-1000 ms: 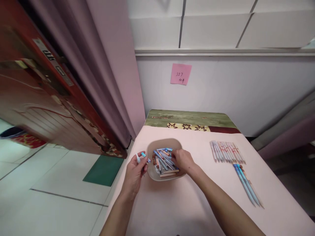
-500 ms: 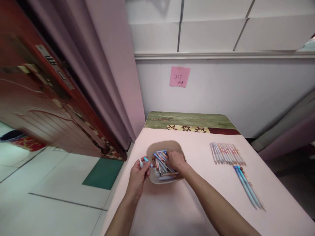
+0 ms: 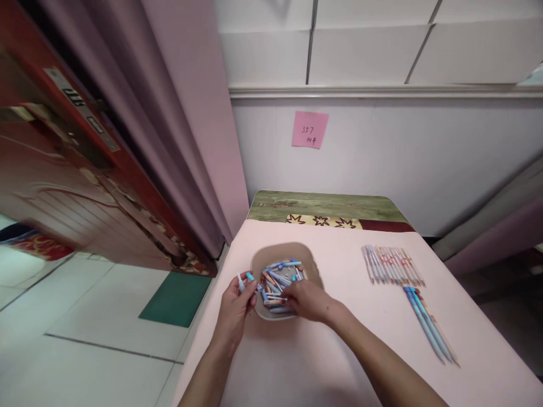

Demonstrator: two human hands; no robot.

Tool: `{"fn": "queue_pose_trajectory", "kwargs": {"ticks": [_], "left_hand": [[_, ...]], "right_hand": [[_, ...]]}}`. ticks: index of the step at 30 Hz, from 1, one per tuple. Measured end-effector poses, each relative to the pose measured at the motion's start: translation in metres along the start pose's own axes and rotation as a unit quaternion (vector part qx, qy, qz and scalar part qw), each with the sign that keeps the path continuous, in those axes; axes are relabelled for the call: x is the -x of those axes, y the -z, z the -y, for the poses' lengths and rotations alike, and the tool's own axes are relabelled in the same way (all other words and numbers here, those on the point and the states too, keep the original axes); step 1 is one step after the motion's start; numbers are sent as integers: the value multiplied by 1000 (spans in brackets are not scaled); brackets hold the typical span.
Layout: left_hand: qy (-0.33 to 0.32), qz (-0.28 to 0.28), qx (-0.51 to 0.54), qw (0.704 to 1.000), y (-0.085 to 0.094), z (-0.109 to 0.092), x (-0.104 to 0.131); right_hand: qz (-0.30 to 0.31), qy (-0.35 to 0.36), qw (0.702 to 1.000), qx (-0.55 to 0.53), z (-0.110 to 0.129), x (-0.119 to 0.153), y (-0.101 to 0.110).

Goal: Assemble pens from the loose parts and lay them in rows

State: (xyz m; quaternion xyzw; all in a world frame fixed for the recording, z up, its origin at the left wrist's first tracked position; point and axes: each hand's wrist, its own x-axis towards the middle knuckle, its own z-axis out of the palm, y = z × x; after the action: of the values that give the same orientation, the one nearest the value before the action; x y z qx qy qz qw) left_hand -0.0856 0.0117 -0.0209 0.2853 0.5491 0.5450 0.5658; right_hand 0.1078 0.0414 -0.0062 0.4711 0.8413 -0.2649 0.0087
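Note:
My left hand [image 3: 236,305] is closed around small pen parts at the left rim of a beige plastic basin [image 3: 259,261]. A whitish pointed piece and a light-blue pen part [image 3: 250,276] stick out between its fingers. Inside the basin lies a jumble of blue, white and brown pen parts [image 3: 278,278]. My right hand [image 3: 310,299] reaches over the basin's right side with fingers bent down among the parts. Whatever its fingertips grip is hidden.
To the right, several assembled pens [image 3: 392,265] lie in a neat row on the pink tablecloth [image 3: 348,339]. Nearer, a few blue and brown-topped pens [image 3: 430,325] lie slanted. A pink note [image 3: 310,129] is on the wall behind; a red door [image 3: 85,186] stands left.
My right hand has moved from the far right part of the basin toward its near side, and the loose parts have shifted. My left hand keeps its hold, almost still.

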Motion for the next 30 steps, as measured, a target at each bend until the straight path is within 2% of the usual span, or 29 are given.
{"fn": "queue_pose_trajectory", "kwargs": {"ticks": [4, 7, 10, 17, 23, 30], "left_hand": [[5, 6, 2, 1000, -2, -2, 0], [1, 11, 11, 1000, -7, -6, 1], [-5, 14, 12, 1000, -10, -10, 2], [10, 5, 38, 999, -10, -17, 5], [33, 26, 105, 994, -14, -20, 5], [37, 38, 117, 992, -22, -24, 8]], "right_hand": [[-56, -93, 994, 33, -25, -13, 12], [-89, -131, 986, 51, -31, -31, 16], [-86, -120, 987, 58, -24, -50, 14], [-34, -96, 990, 98, 0, -85, -6], [6, -92, 988, 123, 11, -92, -18], [-3, -103, 988, 113, 15, -91, -18]]}}
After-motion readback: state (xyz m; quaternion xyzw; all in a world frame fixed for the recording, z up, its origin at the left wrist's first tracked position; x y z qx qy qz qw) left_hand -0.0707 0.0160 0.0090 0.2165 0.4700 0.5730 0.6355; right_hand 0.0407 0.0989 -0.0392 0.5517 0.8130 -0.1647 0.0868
